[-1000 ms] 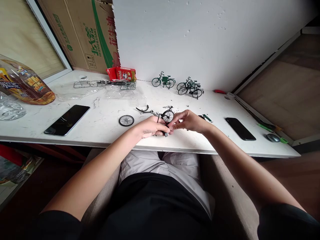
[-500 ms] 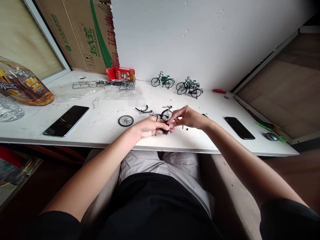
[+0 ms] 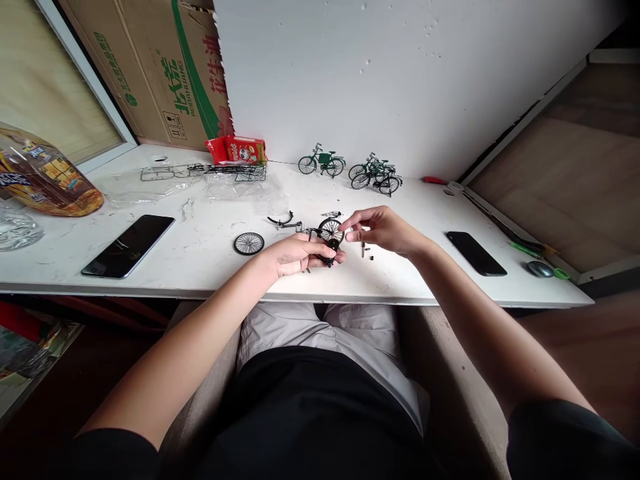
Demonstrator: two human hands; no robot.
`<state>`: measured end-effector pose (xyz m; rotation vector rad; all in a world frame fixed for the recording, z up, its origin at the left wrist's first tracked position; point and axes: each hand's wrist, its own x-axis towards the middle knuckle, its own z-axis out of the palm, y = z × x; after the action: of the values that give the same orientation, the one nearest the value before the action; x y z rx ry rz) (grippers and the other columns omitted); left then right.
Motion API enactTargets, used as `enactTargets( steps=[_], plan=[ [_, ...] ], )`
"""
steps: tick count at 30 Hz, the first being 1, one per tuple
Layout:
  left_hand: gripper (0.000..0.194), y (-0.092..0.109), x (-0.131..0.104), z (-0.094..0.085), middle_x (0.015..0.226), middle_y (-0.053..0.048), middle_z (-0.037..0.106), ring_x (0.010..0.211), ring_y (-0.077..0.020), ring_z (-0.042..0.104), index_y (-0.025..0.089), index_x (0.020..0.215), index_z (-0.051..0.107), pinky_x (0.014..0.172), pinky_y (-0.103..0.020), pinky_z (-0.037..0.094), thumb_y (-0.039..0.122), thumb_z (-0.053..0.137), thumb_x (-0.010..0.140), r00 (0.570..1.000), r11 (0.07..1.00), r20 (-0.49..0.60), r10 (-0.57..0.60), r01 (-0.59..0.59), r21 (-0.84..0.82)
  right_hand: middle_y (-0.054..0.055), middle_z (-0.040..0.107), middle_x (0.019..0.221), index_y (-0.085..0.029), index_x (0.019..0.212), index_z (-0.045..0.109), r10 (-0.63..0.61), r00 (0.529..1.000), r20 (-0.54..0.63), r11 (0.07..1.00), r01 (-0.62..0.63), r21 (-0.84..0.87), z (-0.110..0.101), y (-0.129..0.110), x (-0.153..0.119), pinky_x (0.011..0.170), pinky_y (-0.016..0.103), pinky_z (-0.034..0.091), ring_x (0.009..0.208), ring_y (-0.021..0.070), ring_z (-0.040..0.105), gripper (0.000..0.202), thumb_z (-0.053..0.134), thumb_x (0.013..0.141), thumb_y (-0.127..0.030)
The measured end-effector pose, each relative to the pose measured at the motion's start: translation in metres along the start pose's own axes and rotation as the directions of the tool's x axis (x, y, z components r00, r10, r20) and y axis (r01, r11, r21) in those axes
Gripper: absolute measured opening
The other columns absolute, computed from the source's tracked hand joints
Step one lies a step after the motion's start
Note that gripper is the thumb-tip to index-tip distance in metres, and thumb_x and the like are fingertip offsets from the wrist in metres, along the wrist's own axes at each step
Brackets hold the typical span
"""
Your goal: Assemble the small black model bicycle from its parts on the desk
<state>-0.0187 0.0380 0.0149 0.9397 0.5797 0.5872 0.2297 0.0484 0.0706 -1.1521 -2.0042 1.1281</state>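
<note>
Low over the table's front part, my left hand is closed, thumb on top, on a small black model bicycle frame. A spoked black wheel shows just beyond its fingertips; whether it is joined to the frame I cannot tell. My right hand hovers right beside that wheel, index finger and thumb apart, with nothing visible between them. A loose spoked wheel lies flat to the left of my hands. Behind my left hand is a curved black mudguard-like piece.
Several tiny parts lie below my right hand. Finished model bicycles stand at the back. Black part frames and clear plastic bags lie near a red packet. Phones flank the work area, with a bottle far left.
My right hand has drawn back from the black piece in my left hand, up and to the right, and its fingers have parted. My left hand keeps its hold.
</note>
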Motion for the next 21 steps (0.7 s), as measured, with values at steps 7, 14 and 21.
enactTargets(
  steps=[7, 14, 21],
  plan=[
    [0.021, -0.001, 0.001, -0.003, 0.111, -0.021, 0.082, 0.104, -0.0217, 0.080, 0.008, 0.082, 0.074, 0.103, -0.034, 0.061, 0.014, 0.093, 0.076, 1.000, 1.000, 0.001, 0.010, -0.010, -0.007, 0.006, 0.071, 0.085, -0.021, 0.104, 0.083, -0.021, 0.968, -0.249, 0.983, -0.025, -0.182, -0.032, 0.027, -0.021, 0.072, 0.036, 0.049, 0.076, 0.0183, 0.060, 0.049, 0.088, 0.080, -0.063],
    [0.020, -0.002, 0.001, -0.002, 0.110, -0.021, 0.083, 0.103, -0.0227, 0.080, 0.008, 0.083, 0.073, 0.102, -0.035, 0.062, 0.013, 0.091, 0.077, 1.000, 1.000, -0.014, 0.004, -0.004, -0.012, 0.015, 0.074, 0.108, -0.027, 0.107, 0.088, -0.223, 0.968, -0.118, 0.782, 0.105, -0.614, -0.034, 0.068, -0.031, 0.089, 0.050, 0.053, 0.097, 0.0307, 0.067, 0.029, 0.061, 0.103, -0.038],
    [0.020, -0.002, 0.000, 0.000, 0.117, -0.020, 0.082, 0.101, -0.0201, 0.080, 0.007, 0.095, 0.078, 0.098, -0.031, 0.062, 0.014, 0.089, 0.080, 1.000, 0.999, -0.006, -0.027, 0.027, 0.034, 0.017, 0.074, 0.106, -0.022, 0.101, 0.084, -0.257, 0.966, 0.008, 0.680, 0.187, -0.709, -0.032, 0.083, -0.018, 0.082, 0.046, 0.054, 0.105, 0.0338, 0.061, 0.026, 0.058, 0.099, -0.022]
  ],
)
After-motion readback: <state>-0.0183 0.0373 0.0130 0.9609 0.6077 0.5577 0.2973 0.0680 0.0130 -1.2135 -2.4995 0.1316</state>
